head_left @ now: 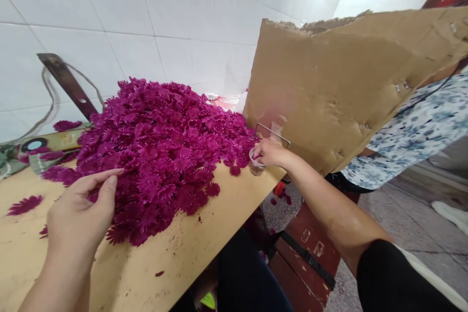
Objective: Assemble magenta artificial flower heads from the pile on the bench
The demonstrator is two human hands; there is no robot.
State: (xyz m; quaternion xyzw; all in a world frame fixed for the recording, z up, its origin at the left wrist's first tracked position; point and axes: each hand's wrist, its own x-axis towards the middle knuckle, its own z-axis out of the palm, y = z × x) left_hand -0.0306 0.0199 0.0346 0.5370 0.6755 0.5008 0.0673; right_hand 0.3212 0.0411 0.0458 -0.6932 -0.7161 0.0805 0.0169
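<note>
A large heap of magenta artificial flower pieces [164, 141] lies on the table, each with thin petals. My left hand [86, 200] hovers at the heap's near left side. Its thumb and forefinger are brought together, and anything between them is too small to make out. My right hand [270, 152] reaches to a small clear plastic cup [256, 168] at the table's right edge. The fingers are bunched at the cup's rim, partly inside it, hiding whatever they grip. A bit of magenta shows at the fingertips.
A big cardboard sheet [321, 83] stands upright behind my right hand, with a bent metal wire [274, 134] by it. A metal bar [68, 85] leans left of the heap. Beyond the cardboard is a person in a patterned garment [427, 126]. A dark red case [303, 253] sits below.
</note>
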